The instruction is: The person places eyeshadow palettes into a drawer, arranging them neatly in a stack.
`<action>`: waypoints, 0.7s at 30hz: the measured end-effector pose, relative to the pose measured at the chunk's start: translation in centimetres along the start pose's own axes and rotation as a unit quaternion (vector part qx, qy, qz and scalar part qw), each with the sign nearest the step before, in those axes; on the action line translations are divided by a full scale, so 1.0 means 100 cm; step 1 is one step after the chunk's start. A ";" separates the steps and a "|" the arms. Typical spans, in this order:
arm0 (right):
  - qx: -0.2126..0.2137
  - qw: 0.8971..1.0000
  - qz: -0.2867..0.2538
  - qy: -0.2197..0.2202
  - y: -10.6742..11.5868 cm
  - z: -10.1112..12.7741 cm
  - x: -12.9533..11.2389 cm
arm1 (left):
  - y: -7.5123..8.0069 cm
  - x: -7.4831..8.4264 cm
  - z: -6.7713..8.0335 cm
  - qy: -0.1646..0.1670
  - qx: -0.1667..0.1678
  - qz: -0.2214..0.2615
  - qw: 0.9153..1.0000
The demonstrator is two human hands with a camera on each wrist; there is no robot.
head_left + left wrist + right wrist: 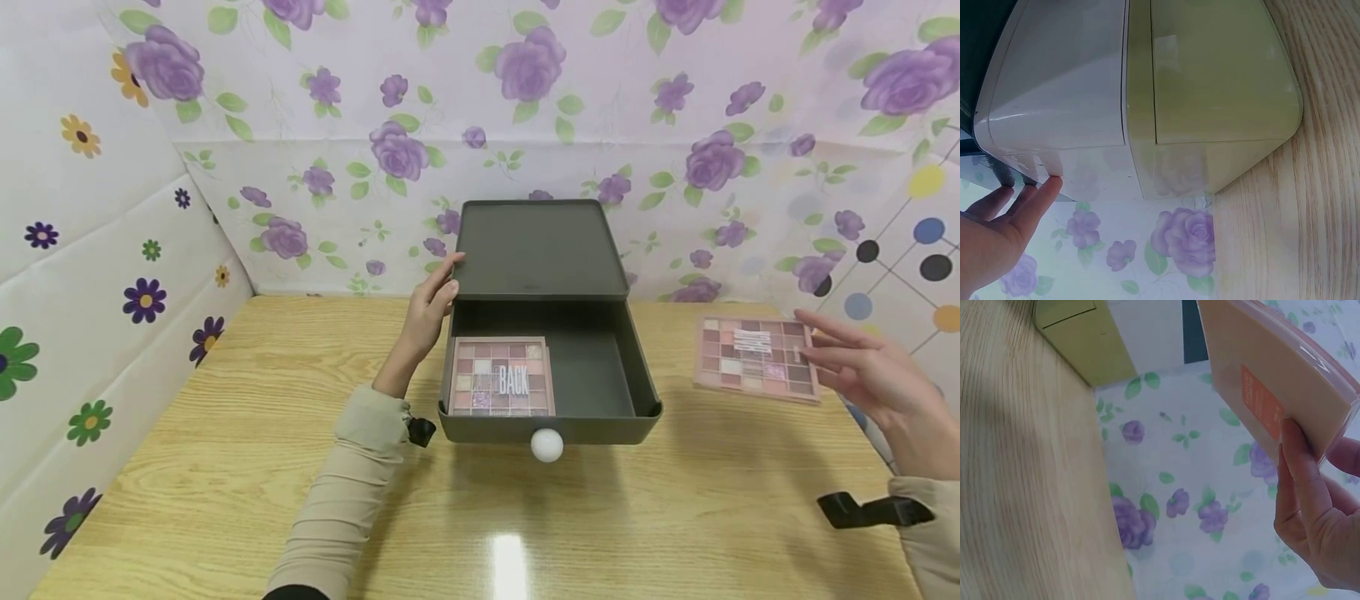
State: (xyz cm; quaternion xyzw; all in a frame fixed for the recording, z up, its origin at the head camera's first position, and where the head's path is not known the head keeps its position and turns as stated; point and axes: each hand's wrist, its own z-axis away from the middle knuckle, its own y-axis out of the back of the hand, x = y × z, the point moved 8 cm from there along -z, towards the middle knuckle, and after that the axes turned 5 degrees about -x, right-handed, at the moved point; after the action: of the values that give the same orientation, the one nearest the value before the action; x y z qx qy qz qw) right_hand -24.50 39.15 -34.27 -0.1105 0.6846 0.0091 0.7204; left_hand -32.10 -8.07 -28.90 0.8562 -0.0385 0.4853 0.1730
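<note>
- Palette (756,357) lies far right on the wooden table (225,467), its right edge pinched by the right hand (873,379); thumb hidden.
- Left hand (429,312), fingers straight together, touches the grey drawer box (540,250).
- Second palette (501,377) sits in the open drawer (600,367).
- Floral walls (600,100) surround.

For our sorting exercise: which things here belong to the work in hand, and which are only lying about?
In use: open drawer of the grey box; palette in it; second palette at the right hand; left hand on the box.
Lying about: wooden table; floral backdrop.
</note>
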 end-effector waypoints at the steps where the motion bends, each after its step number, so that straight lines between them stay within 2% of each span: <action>1: -0.003 1.000 -0.016 0.003 -0.002 0.000 -0.001 | 0.000 0.000 0.000 0.000 0.000 0.000 1.000; 2: -0.012 0.999 -0.042 0.010 -0.006 -0.001 -0.003 | 0.000 0.000 0.000 0.001 0.000 -0.001 1.000; 7: -0.033 0.995 -0.092 0.030 -0.023 -0.001 -0.013 | 0.000 0.001 0.000 0.002 0.000 -0.002 1.000; 13: -0.030 0.994 -0.093 0.044 -0.040 0.000 -0.022 | 0.000 0.001 0.000 0.000 0.003 -0.003 1.000; 21: -0.047 0.988 -0.135 0.056 -0.069 -0.001 -0.034 | 0.000 0.000 0.000 0.002 0.003 -0.001 1.000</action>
State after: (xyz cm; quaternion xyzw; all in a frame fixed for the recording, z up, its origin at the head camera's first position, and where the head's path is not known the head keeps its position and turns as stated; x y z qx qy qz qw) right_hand -23.68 32.91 -29.94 -0.2355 0.7016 -0.0622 0.6697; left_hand -32.11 -8.04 -28.85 0.8558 -0.0361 0.4868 0.1712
